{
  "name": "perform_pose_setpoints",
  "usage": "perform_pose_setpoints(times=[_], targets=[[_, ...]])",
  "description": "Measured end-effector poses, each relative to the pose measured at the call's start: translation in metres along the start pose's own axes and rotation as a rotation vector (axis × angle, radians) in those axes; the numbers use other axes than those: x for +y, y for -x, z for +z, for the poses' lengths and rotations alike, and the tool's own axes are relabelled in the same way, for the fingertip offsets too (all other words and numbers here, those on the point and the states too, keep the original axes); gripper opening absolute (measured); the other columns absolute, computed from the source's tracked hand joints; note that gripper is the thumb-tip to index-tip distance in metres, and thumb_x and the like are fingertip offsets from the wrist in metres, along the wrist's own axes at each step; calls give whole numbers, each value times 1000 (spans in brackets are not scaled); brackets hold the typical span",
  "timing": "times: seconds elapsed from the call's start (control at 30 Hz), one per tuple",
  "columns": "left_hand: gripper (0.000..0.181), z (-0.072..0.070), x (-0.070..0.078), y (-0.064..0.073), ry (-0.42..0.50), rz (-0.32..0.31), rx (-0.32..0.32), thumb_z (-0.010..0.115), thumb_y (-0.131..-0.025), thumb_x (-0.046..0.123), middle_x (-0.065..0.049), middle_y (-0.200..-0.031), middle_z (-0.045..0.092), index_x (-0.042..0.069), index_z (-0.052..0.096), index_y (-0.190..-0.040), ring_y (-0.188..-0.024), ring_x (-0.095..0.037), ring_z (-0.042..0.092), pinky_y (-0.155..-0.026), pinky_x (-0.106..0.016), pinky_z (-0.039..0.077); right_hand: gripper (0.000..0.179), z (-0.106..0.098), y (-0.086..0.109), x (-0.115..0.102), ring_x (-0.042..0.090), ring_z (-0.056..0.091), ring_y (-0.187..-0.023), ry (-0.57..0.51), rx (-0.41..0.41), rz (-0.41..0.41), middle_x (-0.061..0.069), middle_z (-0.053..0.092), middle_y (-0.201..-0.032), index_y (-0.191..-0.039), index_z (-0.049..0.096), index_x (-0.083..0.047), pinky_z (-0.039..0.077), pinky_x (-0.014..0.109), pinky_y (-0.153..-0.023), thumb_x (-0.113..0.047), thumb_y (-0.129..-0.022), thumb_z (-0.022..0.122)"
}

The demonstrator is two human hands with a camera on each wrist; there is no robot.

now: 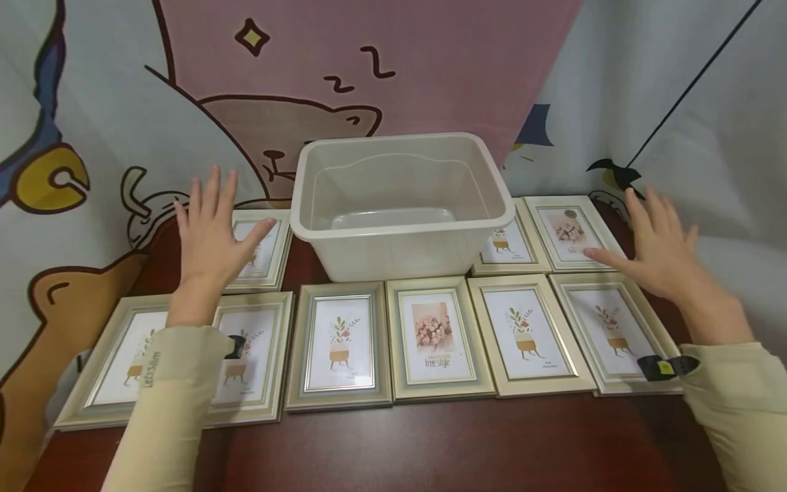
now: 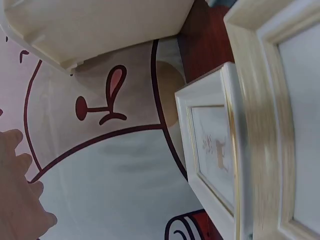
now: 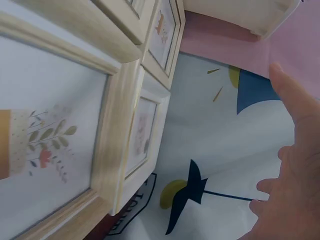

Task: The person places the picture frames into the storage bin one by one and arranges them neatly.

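Note:
My left hand is raised with its fingers spread, above the picture frames on the left and holding nothing. Opposite it, my right hand hovers over the frames on the right, fingers also apart and nothing in them. Between the hands stands a cream plastic bin, with nothing visible inside. A pale picture frame lies left of the bin, partly hidden by the left hand. Nearest the right hand is a white-edged frame with a pink flower print. In both wrist views the fingers show apart from the frames.
Several frames lie in a front row, among them a flower-print frame and a potted-plant frame. Another frame sits partly behind the bin's right side. The dark red table meets a cartoon-printed cloth at the back.

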State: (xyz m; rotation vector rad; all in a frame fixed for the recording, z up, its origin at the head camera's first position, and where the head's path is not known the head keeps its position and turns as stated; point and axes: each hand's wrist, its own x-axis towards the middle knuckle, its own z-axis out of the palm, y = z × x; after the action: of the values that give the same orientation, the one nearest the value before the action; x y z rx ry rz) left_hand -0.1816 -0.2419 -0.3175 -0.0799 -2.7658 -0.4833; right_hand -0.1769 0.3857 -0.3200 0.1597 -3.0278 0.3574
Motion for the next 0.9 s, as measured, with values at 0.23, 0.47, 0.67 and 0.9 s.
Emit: perform_pose_setpoints(times=[0.23,0.47,0.67,0.9], targets=[[100,4,7,2,52,23,39,36,-87,82,-1,-170,2,22,11,-162,-157,-31,2,-125,-60,-2,108,8,6,10,54,-8,-149,-9,-8,18,26,-16,-164,-159,-13,-13,-4,88,-102,-57,-91,59],[97,5,12,3,101,33,50,43,-88,77,-2,-169,8,20,15,-161,-157,-29,6,-128,-53,2,110,18,13,19,55,-3,-148,-24,-13,34,30,-11,-163,-159,-12,-10,-1,89,-101,-55,-90,61],[95,6,15,6,152,26,65,47,-88,76,0,-169,12,22,19,-161,-156,-26,12,-129,-48,6,111,26,17,27,58,-1,-147,-46,-33,52,32,-11,-162,-159,-14,-10,-1,89,-99,-54,-91,61],[93,6,20,9,203,-4,51,50,-87,75,3,-169,13,26,20,-161,-156,-29,14,-128,-52,11,110,34,23,35,60,3,-145,-88,-34,42,35,-4,-161,-158,-13,-5,8,87,-102,-48,-91,63]])
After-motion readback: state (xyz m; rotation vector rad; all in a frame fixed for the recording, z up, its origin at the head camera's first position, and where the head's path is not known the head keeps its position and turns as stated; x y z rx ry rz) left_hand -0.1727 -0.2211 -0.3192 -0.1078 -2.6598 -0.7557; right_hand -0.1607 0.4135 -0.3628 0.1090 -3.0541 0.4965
